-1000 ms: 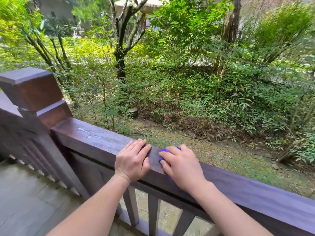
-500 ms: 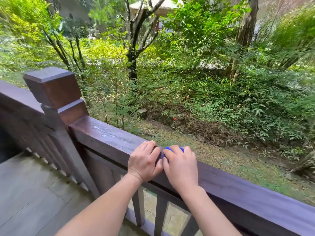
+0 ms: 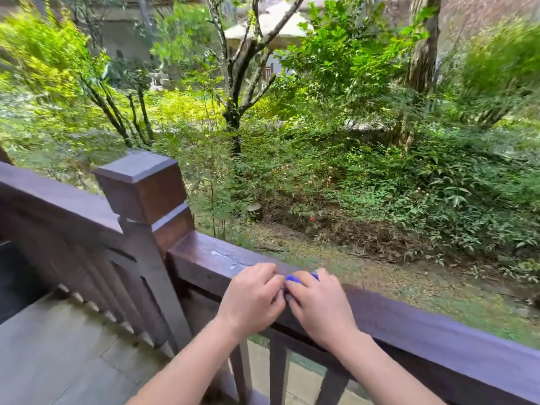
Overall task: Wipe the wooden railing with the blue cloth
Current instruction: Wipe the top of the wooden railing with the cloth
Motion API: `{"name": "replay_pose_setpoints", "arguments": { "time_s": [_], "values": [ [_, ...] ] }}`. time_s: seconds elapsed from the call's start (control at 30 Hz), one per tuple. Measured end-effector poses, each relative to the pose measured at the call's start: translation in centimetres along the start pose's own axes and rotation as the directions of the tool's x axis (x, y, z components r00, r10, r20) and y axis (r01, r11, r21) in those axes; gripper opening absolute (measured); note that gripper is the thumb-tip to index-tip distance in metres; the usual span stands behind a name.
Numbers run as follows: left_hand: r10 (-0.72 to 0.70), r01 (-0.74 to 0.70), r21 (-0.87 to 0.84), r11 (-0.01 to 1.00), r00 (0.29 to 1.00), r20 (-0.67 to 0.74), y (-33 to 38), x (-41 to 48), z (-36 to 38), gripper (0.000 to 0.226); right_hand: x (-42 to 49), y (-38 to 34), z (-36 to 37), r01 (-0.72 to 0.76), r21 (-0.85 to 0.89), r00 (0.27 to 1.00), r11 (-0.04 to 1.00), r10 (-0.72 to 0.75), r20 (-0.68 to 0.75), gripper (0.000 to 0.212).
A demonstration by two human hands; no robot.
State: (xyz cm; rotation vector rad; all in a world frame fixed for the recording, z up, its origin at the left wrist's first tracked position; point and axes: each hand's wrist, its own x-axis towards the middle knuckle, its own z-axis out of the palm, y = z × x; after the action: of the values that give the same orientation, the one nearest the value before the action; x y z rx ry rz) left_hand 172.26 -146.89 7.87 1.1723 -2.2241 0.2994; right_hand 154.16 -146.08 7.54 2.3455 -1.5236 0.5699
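A dark brown wooden railing (image 3: 409,320) runs from the corner post down to the lower right. My right hand (image 3: 320,306) presses a blue cloth (image 3: 295,278) onto the top of the rail; only a small patch of cloth shows past the fingers. My left hand (image 3: 252,296) rests on the rail right beside it, fingers curled and touching the cloth's left edge; whether it grips the cloth I cannot tell. A pale smear (image 3: 226,258) lies on the rail just left of both hands.
A square corner post (image 3: 143,185) stands to the left, with a second rail section (image 3: 55,200) running off left. Balusters (image 3: 277,372) hang below the rail. Grey deck boards (image 3: 58,355) lie at lower left. Beyond the rail are shrubs and trees (image 3: 236,83).
My left hand has slid right and curled against the cloth. Both hands sit closer together. The view has swung left, so the corner post appears nearer the middle.
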Motion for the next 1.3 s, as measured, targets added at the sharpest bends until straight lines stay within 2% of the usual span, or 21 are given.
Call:
{"name": "replay_pose_setpoints", "arguments": {
  "time_s": [0.03,0.13,0.17,0.23,0.3,0.37,0.47,0.53,0.6,0.7,0.83,1.0,1.03,1.13,1.17,1.2,1.3],
  "values": [
    [0.01,-0.01,0.003,1.0,1.0,-0.013,-1.2,-0.2,-0.3,0.011,0.9,0.0,0.1,-0.024,-0.002,1.0,1.0,0.024,-0.002,0.016],
    [0.028,-0.025,0.049,0.998,0.997,-0.069,-5.6,-0.8,-1.6,0.015,3.5,-0.5,0.2,-0.276,-0.006,0.961,0.961,0.276,-0.015,0.015],
    [0.048,-0.041,0.077,0.996,0.994,-0.099,-7.3,-0.8,-2.4,0.016,4.0,-1.4,0.5,-0.296,-0.011,0.955,0.955,0.296,-0.012,0.015],
    [0.11,-0.077,0.191,0.979,0.979,-0.169,-11.1,-0.3,-4.6,0.021,4.6,-4.0,1.6,-0.17,-0.011,0.985,0.985,0.17,0.012,0.017],
    [0.137,-0.048,0.342,0.938,0.961,-0.241,-14.9,1.3,-7.4,0.029,4.8,-5.6,2.4,-0.027,0.032,1.0,0.999,0.027,0.009,0.017],
    [0.113,0.052,0.457,0.888,0.938,-0.327,-18.0,3.4,-10.3,0.033,5.7,-5.2,2.4,-0.067,0.082,0.998,0.994,0.067,-0.001,0.018],
    [0.045,0.171,0.53,0.831,0.928,-0.37,-21.1,5.7,-13.1,0.035,6.8,-5.3,2.4,-0.246,0.046,0.969,0.968,0.246,0.0,0.018],
    [-0.016,0.208,0.537,0.817,0.94,-0.34,-22.2,6.4,-13.4,0.035,7.0,-6.4,2.9,-0.269,0.012,0.963,0.963,0.269,-0.017,0.017],
    [-0.038,0.227,0.529,0.818,0.938,-0.344,-22.9,6.5,-12.9,0.034,6.7,-6.9,3.3,-0.219,-0.001,0.975,0.976,0.219,-0.03,0.02],
    [0.062,0.214,0.532,0.819,0.889,-0.453,-23.8,6.6,-11.9,0.025,7.2,-5.9,2.9,-0.165,-0.001,0.986,0.986,0.165,0.007,0.02],
    [0.151,0.204,0.515,0.833,0.811,-0.566,-24.4,6.9,-11.1,0.024,8.7,-6.3,2.9,-0.253,-0.015,0.967,0.967,0.253,0.02,0.018],
    [0.17,0.197,0.498,0.844,0.784,-0.597,-24.6,7.2,-10.8,0.025,7.4,-6.8,3.6,0.05,0.057,0.998,0.997,-0.051,0.024,0.019],
    [0.177,0.188,0.496,0.848,0.781,-0.598,-24.7,7.1,-10.8,0.025,7.7,-6.0,3.5,0.034,0.058,0.999,0.998,-0.036,0.034,0.02],
    [0.198,0.163,0.488,0.857,0.77,-0.606,-25.0,7.0,-10.7,0.024,9.7,-5.0,3.2,-0.229,0.054,0.973,0.972,0.227,0.046,0.022],
    [0.198,0.162,0.484,0.86,0.768,-0.609,-25.0,7.0,-10.6,0.024,10.1,-5.5,3.2,-0.259,0.063,0.965,0.964,0.257,0.041,0.022],
    [0.197,0.162,0.48,0.862,0.765,-0.613,-25.0,6.9,-10.6,0.024,10.1,-6.5,3.4,-0.224,0.084,0.974,0.971,0.222,0.033,0.02],
    [0.202,0.15,0.464,0.873,0.755,-0.624,-25.0,6.9,-10.6,0.024,8.7,-9.3,4.0,0.056,0.187,0.998,0.981,-0.061,0.024,0.015]
  ]
}}
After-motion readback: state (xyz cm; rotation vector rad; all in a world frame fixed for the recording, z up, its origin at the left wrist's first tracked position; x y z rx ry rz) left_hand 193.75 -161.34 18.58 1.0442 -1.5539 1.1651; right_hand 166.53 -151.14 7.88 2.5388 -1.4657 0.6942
